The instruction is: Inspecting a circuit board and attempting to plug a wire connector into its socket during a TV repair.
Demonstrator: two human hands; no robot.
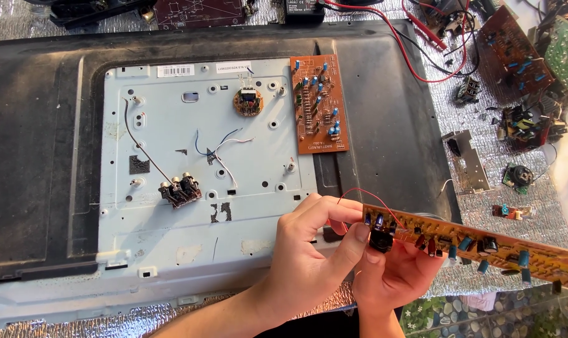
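Gripping one long orange circuit board (484, 241) at its near end, the left hand (309, 250) pinches from above while the right hand (393, 272) clamps it beneath; its long axis runs rightward, sloping slightly down. One smaller orange board (318, 103) lies well beyond them.

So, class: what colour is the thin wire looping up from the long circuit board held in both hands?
Red. The thin wire arcs above the long circuit board, clearest in the head view.

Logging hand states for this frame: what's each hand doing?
Left hand: closed, pinching the black part on the long board.
Right hand: closed under that board's end, holding it.
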